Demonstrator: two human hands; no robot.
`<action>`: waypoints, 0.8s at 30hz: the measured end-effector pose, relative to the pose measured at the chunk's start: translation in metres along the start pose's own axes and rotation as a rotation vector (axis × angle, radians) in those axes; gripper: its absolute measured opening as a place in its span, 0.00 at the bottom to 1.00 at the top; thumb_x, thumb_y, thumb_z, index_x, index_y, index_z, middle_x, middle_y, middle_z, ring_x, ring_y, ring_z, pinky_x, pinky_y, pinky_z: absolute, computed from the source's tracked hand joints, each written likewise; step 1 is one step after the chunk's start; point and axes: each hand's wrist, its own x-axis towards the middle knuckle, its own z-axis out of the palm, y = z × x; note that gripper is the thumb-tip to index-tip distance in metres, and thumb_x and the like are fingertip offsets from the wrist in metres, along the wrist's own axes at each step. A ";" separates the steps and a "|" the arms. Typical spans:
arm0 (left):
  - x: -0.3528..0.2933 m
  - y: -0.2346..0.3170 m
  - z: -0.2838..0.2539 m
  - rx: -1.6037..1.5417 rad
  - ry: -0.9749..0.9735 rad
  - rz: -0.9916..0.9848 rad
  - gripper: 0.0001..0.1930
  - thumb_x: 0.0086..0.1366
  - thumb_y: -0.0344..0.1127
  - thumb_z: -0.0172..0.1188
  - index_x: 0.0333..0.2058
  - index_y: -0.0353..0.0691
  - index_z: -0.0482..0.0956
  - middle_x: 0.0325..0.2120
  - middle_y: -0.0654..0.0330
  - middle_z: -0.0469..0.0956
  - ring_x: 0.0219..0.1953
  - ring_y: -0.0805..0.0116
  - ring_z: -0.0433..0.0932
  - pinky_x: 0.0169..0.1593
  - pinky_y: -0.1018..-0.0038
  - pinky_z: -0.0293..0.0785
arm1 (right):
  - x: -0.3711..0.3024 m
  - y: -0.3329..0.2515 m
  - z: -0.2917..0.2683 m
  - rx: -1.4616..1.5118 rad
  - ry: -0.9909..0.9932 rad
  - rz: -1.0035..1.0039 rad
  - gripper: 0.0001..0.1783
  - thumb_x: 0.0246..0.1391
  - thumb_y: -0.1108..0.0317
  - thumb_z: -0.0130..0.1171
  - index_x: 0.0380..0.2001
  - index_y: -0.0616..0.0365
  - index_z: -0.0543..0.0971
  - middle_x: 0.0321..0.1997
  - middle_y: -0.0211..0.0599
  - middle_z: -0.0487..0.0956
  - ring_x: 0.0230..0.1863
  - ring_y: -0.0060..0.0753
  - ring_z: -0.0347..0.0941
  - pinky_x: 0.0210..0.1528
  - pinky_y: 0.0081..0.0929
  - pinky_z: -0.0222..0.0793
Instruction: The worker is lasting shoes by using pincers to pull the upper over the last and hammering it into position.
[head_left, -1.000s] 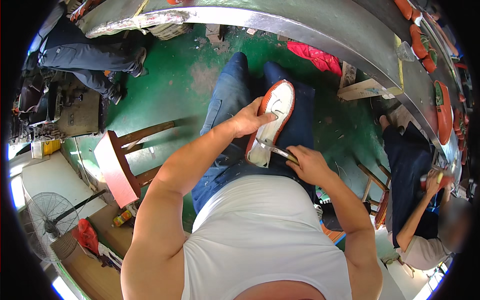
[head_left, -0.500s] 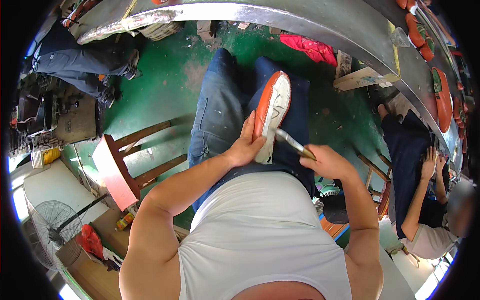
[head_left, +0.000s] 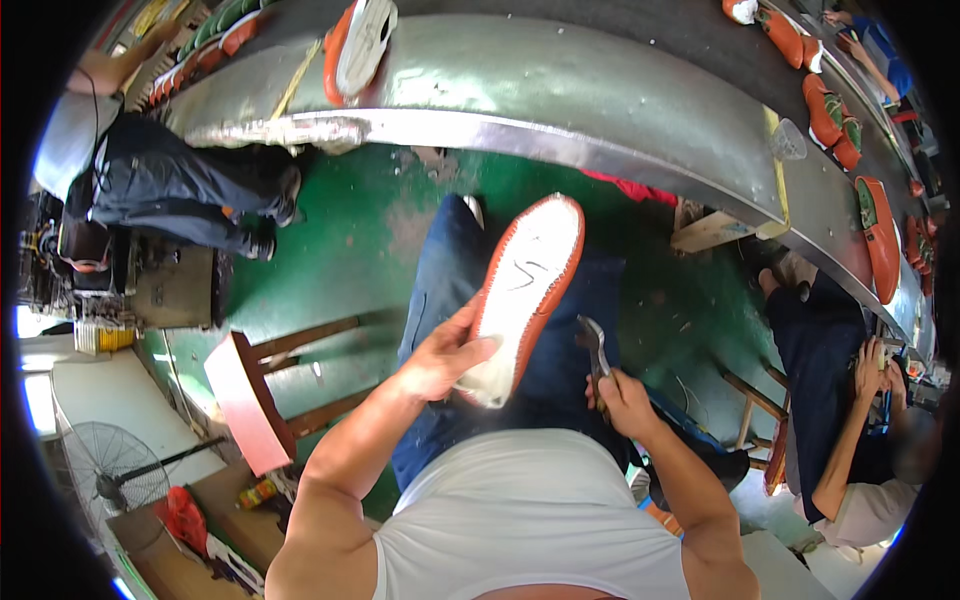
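An orange-red shoe (head_left: 530, 275) is tilted over my thighs with its pale underside up. A dark curved line runs across that underside, and stitching shows round the edge. My left hand (head_left: 446, 355) grips the shoe near its lower end, thumb on the underside and fingers round the left side. To the right of the shoe, my right hand (head_left: 622, 400) is closed round the handles of metal pincers (head_left: 598, 345). Their curved head points up and away from me and stands apart from the shoe.
A metal-edged workbench (head_left: 560, 85) curves across ahead, with another orange shoe (head_left: 360, 50) on it and several more at right. A wooden stool (head_left: 245, 400) and a fan (head_left: 112, 465) stand at left. Co-workers sit at right (head_left: 830, 400) and far left (head_left: 170, 170).
The shoe has tilted to the right, its underside turned more toward me. My right hand has drawn the pincers away from the shoe. More of the bench has come into view.
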 end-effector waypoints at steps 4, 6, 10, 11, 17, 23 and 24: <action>0.053 0.108 0.011 0.038 -0.058 0.158 0.40 0.66 0.34 0.63 0.71 0.34 0.52 0.64 0.54 0.66 0.64 0.66 0.67 0.65 0.69 0.64 | 0.017 -0.004 -0.009 0.023 -0.104 0.064 0.23 0.70 0.54 0.45 0.41 0.66 0.77 0.30 0.36 0.81 0.30 0.27 0.78 0.36 0.27 0.74; 0.107 0.171 0.025 0.152 0.039 0.167 0.37 0.65 0.34 0.64 0.69 0.34 0.57 0.57 0.55 0.74 0.55 0.68 0.75 0.57 0.71 0.74 | 0.026 -0.002 -0.014 0.035 -0.128 0.097 0.23 0.70 0.54 0.45 0.41 0.66 0.78 0.31 0.36 0.81 0.30 0.27 0.78 0.36 0.28 0.74; 0.252 0.276 0.040 0.500 0.007 0.274 0.26 0.67 0.31 0.61 0.62 0.39 0.69 0.47 0.57 0.80 0.43 0.68 0.81 0.47 0.69 0.80 | 0.038 0.026 -0.015 0.388 -0.177 0.200 0.23 0.71 0.55 0.45 0.43 0.67 0.77 0.35 0.38 0.81 0.33 0.27 0.79 0.39 0.26 0.74; 0.292 0.294 0.034 0.566 0.024 0.244 0.24 0.66 0.32 0.62 0.60 0.38 0.71 0.46 0.58 0.81 0.42 0.68 0.81 0.46 0.69 0.80 | 0.037 0.028 -0.015 0.465 -0.182 0.202 0.22 0.71 0.55 0.45 0.44 0.67 0.76 0.36 0.39 0.81 0.34 0.28 0.79 0.40 0.27 0.75; 0.441 0.286 -0.010 2.150 0.690 0.770 0.30 0.67 0.42 0.58 0.67 0.47 0.65 0.51 0.52 0.80 0.53 0.54 0.79 0.57 0.64 0.74 | 0.041 0.021 -0.021 0.703 -0.189 0.244 0.22 0.72 0.58 0.45 0.48 0.70 0.74 0.38 0.43 0.81 0.36 0.33 0.80 0.42 0.31 0.77; 0.439 0.297 -0.028 2.071 0.253 0.590 0.22 0.68 0.40 0.52 0.60 0.46 0.70 0.52 0.51 0.78 0.55 0.49 0.76 0.56 0.58 0.75 | 0.047 -0.002 -0.037 0.597 -0.202 0.296 0.25 0.72 0.55 0.44 0.48 0.71 0.74 0.40 0.45 0.82 0.38 0.36 0.81 0.41 0.31 0.77; 0.423 0.307 -0.045 2.057 0.338 0.735 0.22 0.68 0.39 0.53 0.59 0.44 0.71 0.54 0.50 0.77 0.55 0.53 0.76 0.57 0.60 0.74 | 0.050 -0.002 -0.038 0.588 -0.206 0.263 0.25 0.72 0.54 0.44 0.48 0.71 0.74 0.40 0.45 0.82 0.38 0.37 0.81 0.41 0.31 0.77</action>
